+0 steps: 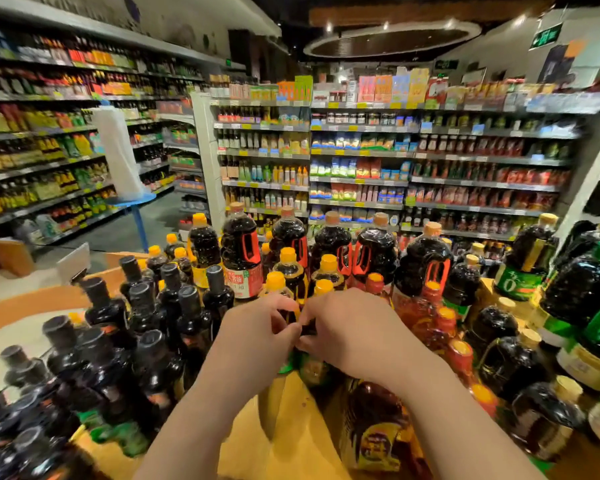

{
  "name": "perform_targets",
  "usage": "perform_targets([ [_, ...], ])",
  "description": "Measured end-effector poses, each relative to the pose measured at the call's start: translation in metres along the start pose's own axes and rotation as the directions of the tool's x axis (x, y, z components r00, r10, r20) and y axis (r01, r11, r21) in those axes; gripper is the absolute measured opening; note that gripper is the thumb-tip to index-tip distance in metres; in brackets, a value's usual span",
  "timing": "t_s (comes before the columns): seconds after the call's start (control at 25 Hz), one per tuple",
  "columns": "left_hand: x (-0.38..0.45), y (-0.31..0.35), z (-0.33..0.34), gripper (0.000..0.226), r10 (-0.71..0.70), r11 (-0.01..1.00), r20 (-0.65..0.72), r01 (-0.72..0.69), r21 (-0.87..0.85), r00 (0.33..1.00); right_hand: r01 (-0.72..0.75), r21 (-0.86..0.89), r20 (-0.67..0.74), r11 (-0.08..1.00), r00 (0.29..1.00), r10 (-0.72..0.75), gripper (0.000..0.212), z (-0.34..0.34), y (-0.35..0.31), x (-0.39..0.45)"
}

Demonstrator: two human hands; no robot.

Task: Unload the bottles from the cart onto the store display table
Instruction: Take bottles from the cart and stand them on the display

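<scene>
Both hands meet over the middle of the wooden display table (291,431). My left hand (257,336) curls its fingers round the top of a dark bottle with a green label (286,367), and my right hand (347,329) grips a second dark bottle (312,370) right beside it. Each hand hides the cap and neck of its bottle. Black-capped dark bottles (174,317) crowd the table to the left. Orange-capped bottles (288,268) stand just behind the hands. The cart is out of view.
Large dark jugs with red handles (243,251) line the back of the table. Green-handled jugs (589,289) and more bottles fill the right side. A large amber bottle (378,427) stands near the front. Store shelves (361,154) rise behind, with an aisle (125,233) at left.
</scene>
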State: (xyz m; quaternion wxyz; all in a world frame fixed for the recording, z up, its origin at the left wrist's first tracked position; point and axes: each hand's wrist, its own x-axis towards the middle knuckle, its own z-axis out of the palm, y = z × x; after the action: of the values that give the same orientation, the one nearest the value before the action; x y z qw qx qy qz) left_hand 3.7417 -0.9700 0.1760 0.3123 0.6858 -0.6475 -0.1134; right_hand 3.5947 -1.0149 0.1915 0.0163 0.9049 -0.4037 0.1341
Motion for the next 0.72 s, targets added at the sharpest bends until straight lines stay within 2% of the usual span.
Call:
perform_targets([
  [0.12, -0.056, -0.023, -0.039, 0.012, -0.09, 0.995, -0.082, 0.093, 0.031, 0.993, 0.098, 0.053, -0.032, 0.994, 0.995, -0.096, 0.023, 0.003, -0.059, -0.011],
  [0.32, -0.178, -0.064, -0.109, 0.009, -0.271, 0.955, -0.248, 0.292, 0.052, 0.93, 0.271, 0.236, -0.041, 0.933, 0.962, -0.269, 0.019, 0.003, -0.186, -0.037],
  [0.44, -0.276, -0.089, -0.152, 0.011, -0.418, 0.888, -0.37, 0.459, 0.024, 0.83, 0.421, 0.339, -0.037, 0.841, 0.899, -0.436, 0.023, 0.008, -0.279, -0.067],
  [0.6, -0.412, -0.116, -0.197, 0.011, -0.532, 0.77, -0.545, 0.638, 0.007, 0.648, 0.577, 0.467, -0.039, 0.671, 0.771, -0.636, 0.025, 0.024, -0.403, -0.116],
  [0.72, -0.508, -0.125, -0.227, 0.011, -0.597, 0.653, -0.622, 0.757, -0.011, 0.506, 0.678, 0.55, -0.063, 0.488, 0.616, -0.785, 0.024, 0.035, -0.494, -0.153],
])
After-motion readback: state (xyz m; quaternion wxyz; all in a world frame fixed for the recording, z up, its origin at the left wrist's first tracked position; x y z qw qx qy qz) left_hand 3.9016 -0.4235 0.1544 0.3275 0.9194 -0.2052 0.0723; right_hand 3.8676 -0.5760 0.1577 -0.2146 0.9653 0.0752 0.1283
